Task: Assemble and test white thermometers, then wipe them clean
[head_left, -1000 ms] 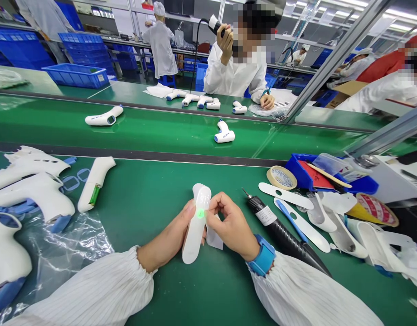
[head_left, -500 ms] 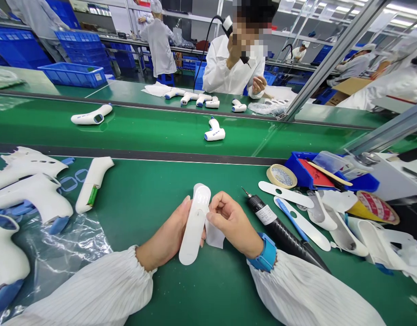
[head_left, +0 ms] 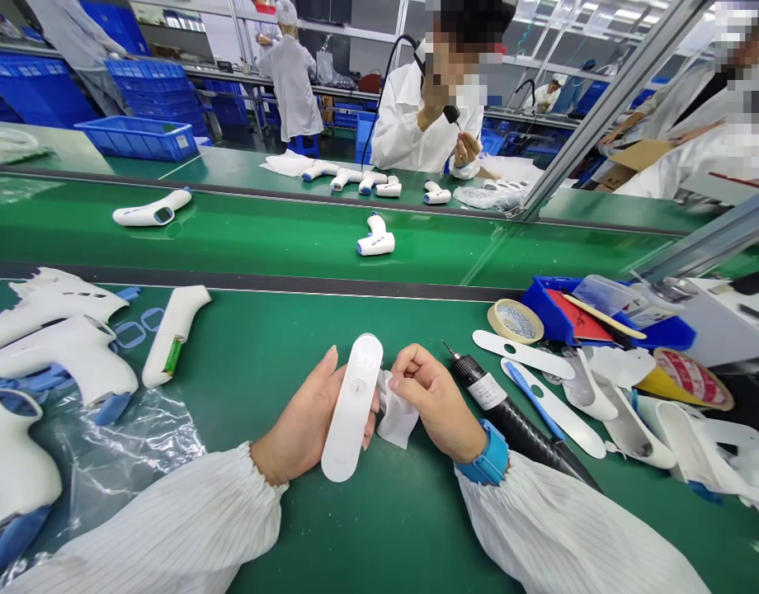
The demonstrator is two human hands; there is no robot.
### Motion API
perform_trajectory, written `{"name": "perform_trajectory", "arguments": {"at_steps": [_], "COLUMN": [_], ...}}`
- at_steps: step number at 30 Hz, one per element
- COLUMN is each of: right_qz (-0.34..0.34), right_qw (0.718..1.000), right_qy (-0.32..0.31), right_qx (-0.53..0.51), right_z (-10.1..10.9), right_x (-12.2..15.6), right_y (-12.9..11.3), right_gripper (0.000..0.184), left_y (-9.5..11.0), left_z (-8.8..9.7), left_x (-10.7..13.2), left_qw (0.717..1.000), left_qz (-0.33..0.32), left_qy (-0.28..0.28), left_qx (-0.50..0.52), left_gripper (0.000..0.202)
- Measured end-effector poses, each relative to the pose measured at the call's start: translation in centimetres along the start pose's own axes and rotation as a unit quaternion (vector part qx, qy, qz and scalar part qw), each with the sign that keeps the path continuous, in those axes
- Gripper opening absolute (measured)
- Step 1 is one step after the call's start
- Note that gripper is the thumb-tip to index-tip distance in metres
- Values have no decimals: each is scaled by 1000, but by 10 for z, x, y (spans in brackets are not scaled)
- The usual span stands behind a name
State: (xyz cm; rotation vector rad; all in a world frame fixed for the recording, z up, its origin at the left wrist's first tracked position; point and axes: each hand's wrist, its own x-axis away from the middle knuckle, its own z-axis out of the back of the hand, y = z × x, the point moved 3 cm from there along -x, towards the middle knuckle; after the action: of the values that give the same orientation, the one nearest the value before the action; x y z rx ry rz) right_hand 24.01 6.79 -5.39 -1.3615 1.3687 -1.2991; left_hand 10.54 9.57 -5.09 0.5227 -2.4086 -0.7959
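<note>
Far left of the held thermometer (head_left: 353, 404), white pistol-shaped housings (head_left: 63, 355) lie heaped on the green worktop (head_left: 261, 346), partly over a crinkled clear bag (head_left: 132, 450). Up and left of the thermometer, out on the conveyor belt (head_left: 261, 235), one white unit (head_left: 150, 213) lies flat. Nearer the thermometer, a lone white shell with a green part (head_left: 172, 334) rests on the worktop.

Now the left hand (head_left: 299, 429): it wraps round the thermometer from behind, thumb up along the left edge, gripping the body firmly. The thermometer is held just above the worktop, its top end tipped away. Straight beyond it, a second unit with blue trim (head_left: 375, 239) sits on the belt, and past that a person in a white coat (head_left: 410, 132) is at work.

Against the thermometer's right side sits a small white sheet (head_left: 397, 421) (cloth or film, hard to tell), pinched in the closed fingers of the right hand (head_left: 438, 404), which wears a blue wristband (head_left: 487, 454). Just right of that lies a black electric screwdriver (head_left: 509, 417), tip pointing back toward the thermometer. Further right: flat white cover plates (head_left: 521, 355), a tape roll (head_left: 514, 320), and a blue tray (head_left: 549, 313).
</note>
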Motion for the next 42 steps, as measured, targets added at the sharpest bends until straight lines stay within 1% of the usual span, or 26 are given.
{"name": "perform_trajectory", "arguments": {"at_steps": [7,8,10,12,14,17,21,23,26,29,33,38,42], "right_qz": [-5,-5,-6,-3,12,35,43,44,42,36,29,26,31], "right_qw": [1000,1000,1000,999,997,993,993,992,992,992,992,992,992], "right_qy": [2,6,18,39,70,101,97,97,101,102,102,101,101], "right_qx": [-2,-2,-4,1,19,48,59,64,69,68,64,66,64], "right_z": [0,1,3,7,11,14,14,13,14,14,14,14,15], "right_x": [0,-1,-2,-4,-6,-8,-10,-10,-10,-10,-11,-10,-10], "right_y": [0,0,1,2,3,5,7,7,7,7,7,7,7], "right_gripper": [19,19,19,19,19,17,19,20,21,21,21,21,20], "left_y": [0,0,-2,-5,-10,-17,-23,-24,-26,-25,-24,-21,-16], "left_z": [-1,-1,0,1,-1,-5,-8,-8,-7,-6,-8,-7,-6], "left_x": [0,0,2,3,5,9,14,16,18,18,17,15,12], "left_qw": [1000,1000,999,998,996,986,972,966,961,963,966,970,976], "left_qz": [-9,-10,-12,-4,18,56,91,108,128,122,112,90,52], "left_qy": [-5,-1,11,4,-41,-121,-193,-212,-213,-210,-202,-183,-151], "left_qx": [-14,-20,-36,-59,-82,-103,-95,-96,-117,-118,-113,-135,-150], "left_gripper": [54,50,36,22,20,24,28,32,41,44,41,34,34]}}
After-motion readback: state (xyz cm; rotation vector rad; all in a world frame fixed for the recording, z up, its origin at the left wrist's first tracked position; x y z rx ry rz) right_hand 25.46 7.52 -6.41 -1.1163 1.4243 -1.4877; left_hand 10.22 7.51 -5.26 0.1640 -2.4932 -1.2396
